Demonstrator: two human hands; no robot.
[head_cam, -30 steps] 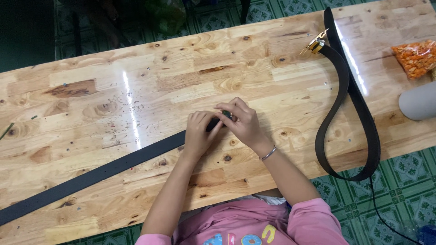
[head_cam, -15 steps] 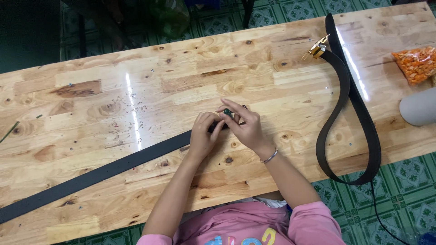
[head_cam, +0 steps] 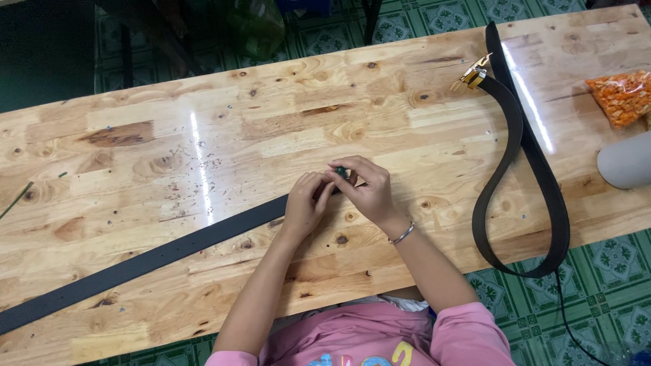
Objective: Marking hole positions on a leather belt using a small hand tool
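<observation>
Both hands, left (head_cam: 305, 203) and right (head_cam: 366, 193), pinch the near end of a long flat dark leather belt strap (head_cam: 156, 254) on the pale wooden table (head_cam: 271, 129).
Strap's long axis runs away down-left from the fingers; the left hand lies over it.

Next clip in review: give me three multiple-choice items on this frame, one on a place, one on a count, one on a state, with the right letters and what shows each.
1. Where is the orange snack bag?
A. at the table's right end
B. under the left hand
C. on the floor

2. How many dark belts lie on the wooden table?
A. one
B. two
C. four

3. How does the belt with the gold buckle lie?
A. rolled in a tight coil
B. cut in pieces
C. bent into a long loop over the table's near edge

Answers: 1 A, it lies by the right edge. 2 B, the straight belt and the looped belt. 3 C, its bend hangs past the edge. The left hand and right hand meet at the straight belt's end.
</observation>
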